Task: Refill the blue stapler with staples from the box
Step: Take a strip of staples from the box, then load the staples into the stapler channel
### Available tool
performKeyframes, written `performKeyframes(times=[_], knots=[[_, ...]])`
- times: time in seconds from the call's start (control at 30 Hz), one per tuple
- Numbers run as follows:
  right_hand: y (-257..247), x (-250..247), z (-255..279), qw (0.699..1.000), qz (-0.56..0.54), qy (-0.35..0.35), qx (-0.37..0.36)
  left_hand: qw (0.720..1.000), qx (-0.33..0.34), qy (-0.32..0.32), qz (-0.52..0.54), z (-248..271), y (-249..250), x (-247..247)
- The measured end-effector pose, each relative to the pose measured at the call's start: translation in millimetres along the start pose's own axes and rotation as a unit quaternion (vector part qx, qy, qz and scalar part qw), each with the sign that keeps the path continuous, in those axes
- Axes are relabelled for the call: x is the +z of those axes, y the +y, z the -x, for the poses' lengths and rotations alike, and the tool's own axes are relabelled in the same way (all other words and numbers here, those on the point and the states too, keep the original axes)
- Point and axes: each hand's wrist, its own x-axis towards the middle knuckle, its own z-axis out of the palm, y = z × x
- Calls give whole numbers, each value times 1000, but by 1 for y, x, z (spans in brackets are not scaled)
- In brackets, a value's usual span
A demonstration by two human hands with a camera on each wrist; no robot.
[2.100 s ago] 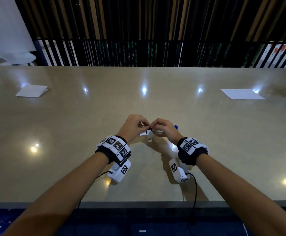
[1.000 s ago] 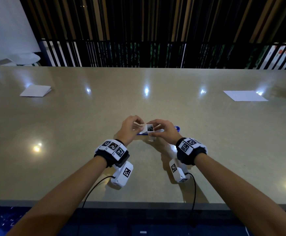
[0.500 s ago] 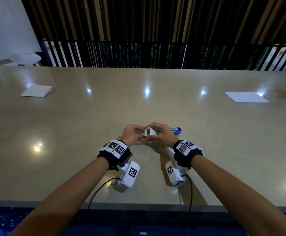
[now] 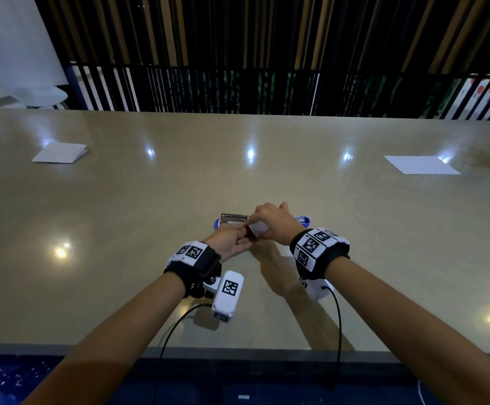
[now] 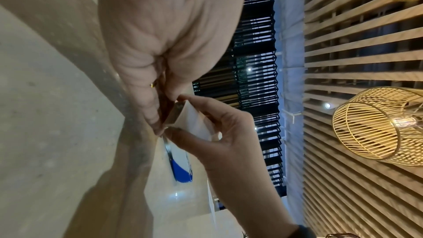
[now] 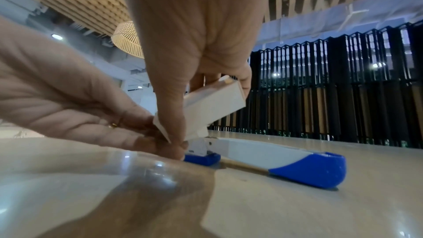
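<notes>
While the right hand (image 4: 273, 222) holds the white box (image 4: 257, 228) tipped over the left hand (image 4: 232, 244), the blue stapler (image 6: 263, 156) lies open mid-desk (image 4: 121, 229), well off every edge; earlier both hands pinched the box.

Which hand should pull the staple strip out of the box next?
Left, probably. The right hand is already occupied, gripping the white box tilted mouth-down. The left hand lies palm-up with its fingers at the box's open end, just in front of the opened stapler.
</notes>
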Motion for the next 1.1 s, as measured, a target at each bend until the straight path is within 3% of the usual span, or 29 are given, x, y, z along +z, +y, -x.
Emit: performKeyframes(times=[0.3, 0.53, 0.73, 0.9, 1.1], knots=[[6, 2, 6, 998, -38, 32, 25, 998, 21, -23, 47, 10, 4, -1], [10, 16, 7, 954, -265, 123, 60, 988, 145, 45, -29, 8, 7, -4], [12, 20, 9, 946, -288, 136, 63, 948, 255, 57, -181, 14, 11, -6], [12, 21, 9, 943, -295, 143, 63, 912, 307, 82, -258, 14, 16, -4], [13, 26, 8, 933, -318, 147, 79, 848, 392, 74, -351, 16, 18, -3]])
